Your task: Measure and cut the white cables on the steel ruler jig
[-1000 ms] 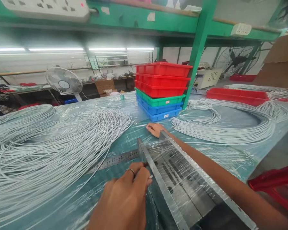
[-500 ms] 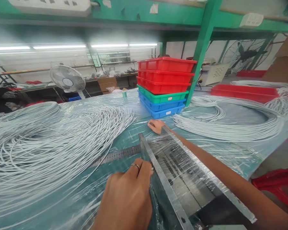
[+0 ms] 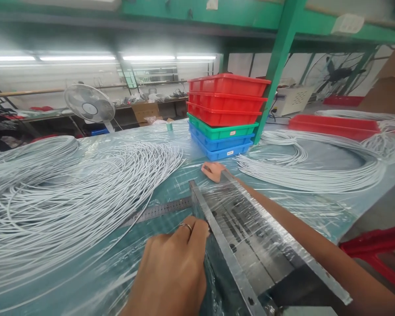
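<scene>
My left hand, with a ring on one finger, is closed against the left side of a metal machine frame covered in clear film. What its fingers pinch, if anything, is hidden. My right arm runs along the machine's right side. Past its far end, my right hand rests low over the table with curled fingers; their grip is hidden. A steel ruler lies flat, one end meeting the machine's left side. Left of it spreads a big coil of thin white cable.
Stacked red, green and blue trays stand behind my right hand, beside a green post. More white cable coils and a red tray lie to the right. A red stool stands at lower right; a fan is further back.
The view has shifted slightly. Both hands hold nearly the same places beside the machine, and the cables and trays have not visibly moved.
</scene>
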Tool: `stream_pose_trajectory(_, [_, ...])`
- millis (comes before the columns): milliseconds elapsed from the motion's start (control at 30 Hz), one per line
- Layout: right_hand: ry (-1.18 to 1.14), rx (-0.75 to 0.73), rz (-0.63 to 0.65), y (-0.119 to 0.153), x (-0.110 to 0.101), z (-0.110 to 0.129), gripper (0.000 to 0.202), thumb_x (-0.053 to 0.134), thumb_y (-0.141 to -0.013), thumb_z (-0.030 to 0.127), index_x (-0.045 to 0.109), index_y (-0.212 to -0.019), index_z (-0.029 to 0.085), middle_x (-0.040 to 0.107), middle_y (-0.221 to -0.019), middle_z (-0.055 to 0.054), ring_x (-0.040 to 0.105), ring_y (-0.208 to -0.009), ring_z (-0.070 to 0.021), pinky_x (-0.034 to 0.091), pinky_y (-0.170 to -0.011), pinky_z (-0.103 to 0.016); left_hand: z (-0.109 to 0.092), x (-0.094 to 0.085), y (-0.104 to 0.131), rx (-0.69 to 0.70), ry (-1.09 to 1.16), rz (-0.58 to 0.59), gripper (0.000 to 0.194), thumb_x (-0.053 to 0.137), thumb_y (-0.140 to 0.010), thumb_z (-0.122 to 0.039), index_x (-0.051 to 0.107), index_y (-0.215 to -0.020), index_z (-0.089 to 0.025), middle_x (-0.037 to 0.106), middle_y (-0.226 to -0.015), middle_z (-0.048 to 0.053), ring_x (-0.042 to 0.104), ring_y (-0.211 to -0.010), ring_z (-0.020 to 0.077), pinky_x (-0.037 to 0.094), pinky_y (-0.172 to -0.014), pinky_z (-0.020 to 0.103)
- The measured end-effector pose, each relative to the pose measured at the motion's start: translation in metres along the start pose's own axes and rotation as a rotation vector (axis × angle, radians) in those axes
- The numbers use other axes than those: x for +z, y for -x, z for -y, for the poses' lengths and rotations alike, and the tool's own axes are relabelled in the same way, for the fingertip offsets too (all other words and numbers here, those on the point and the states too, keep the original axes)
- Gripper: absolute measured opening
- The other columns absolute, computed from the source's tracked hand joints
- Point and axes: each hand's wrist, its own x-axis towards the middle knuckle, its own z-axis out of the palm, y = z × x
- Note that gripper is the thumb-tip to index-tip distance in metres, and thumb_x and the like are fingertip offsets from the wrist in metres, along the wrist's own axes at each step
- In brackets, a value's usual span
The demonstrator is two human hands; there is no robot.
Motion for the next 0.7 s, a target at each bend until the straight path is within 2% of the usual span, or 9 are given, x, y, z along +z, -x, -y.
stream_pose_trajectory(233, [-0.001,-0.015,0.010,0.0003,0.0001,-0.0003,0.021,0.053,-0.110,0.032,0.069,-0.117,0.021,0.072,-0.092,-0.001,0.063,-0.081,-0.0172,0.036,-0.064,-0.027,0.0025,0.0060,0.0045,0.009,-0.014,0.035,0.041,0.035,-0.074,0.007,0.043,-0.098,-0.025,0.056,-0.078,-0.002,0.047,-0.045,0.0219,0.020,-0.049,0.034])
stream_pose_trajectory(433, [-0.004,-0.018,0.009,-0.0010,0.0016,-0.0026,0.022,0.052,-0.109,0.032,0.069,-0.119,0.020,0.071,-0.092,-0.002,0.062,-0.082,-0.0173,0.037,-0.066,-0.027,0.0007,0.0062,0.0046,0.014,0.008,0.058,0.041,0.035,-0.074,0.008,0.041,-0.099,-0.024,0.054,-0.080,-0.002,0.050,-0.049,0.0206,0.019,-0.050,0.033])
stream_pose_trajectory(567, [-0.005,-0.022,0.013,-0.0014,0.0021,-0.0030,0.023,0.053,-0.108,0.031,0.070,-0.118,0.019,0.071,-0.091,-0.002,0.062,-0.081,-0.0177,0.037,-0.065,-0.027,0.0006,0.0053,0.0046,0.022,0.002,0.035,0.039,0.034,-0.076,0.008,0.040,-0.097,-0.024,0.051,-0.075,-0.003,0.044,-0.044,0.0197,0.017,-0.050,0.032])
stream_pose_trajectory(700, [-0.004,-0.032,0.009,-0.0022,0.0035,-0.0051,0.024,0.052,-0.110,0.033,0.069,-0.119,0.019,0.071,-0.092,-0.002,0.062,-0.082,-0.0175,0.037,-0.066,-0.027,0.0019,0.0051,0.0036,0.017,0.008,0.016,0.038,0.035,-0.076,0.008,0.040,-0.095,-0.024,0.051,-0.074,-0.003,0.044,-0.045,0.0196,0.016,-0.050,0.032])
